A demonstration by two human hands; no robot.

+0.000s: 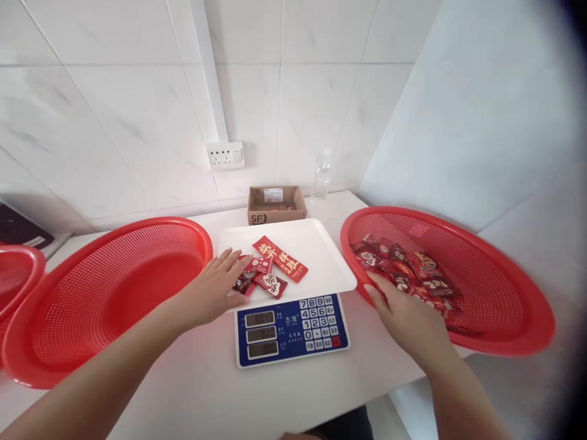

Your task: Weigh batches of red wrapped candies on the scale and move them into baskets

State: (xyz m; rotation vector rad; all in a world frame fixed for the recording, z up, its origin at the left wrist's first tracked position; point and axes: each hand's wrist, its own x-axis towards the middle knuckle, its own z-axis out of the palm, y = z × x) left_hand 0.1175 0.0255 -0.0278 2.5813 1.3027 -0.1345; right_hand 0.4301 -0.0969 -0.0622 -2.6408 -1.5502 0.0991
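My left hand (211, 287) lies over the left side of the white scale tray (323, 256), fingers spread, on or just above several small red snack packets (270, 283). A long red packet (280, 259) with gold lettering rests beside them on the tray. Below the tray is the scale's blue panel (293, 330) with a keypad and displays. At the near rim of the right red basket (518, 311), my right hand (408, 318) hangs with fingers apart, next to a heap of red and brown snack packets (408, 269). Its lower fingers are partly hidden.
A large red basket (151, 229) stands left of the scale, with part of another red basket (21, 269) at the far left. Behind the tray are an open cardboard box (277, 216) and a clear plastic bottle (322, 177). A wall socket (225, 155) is above.
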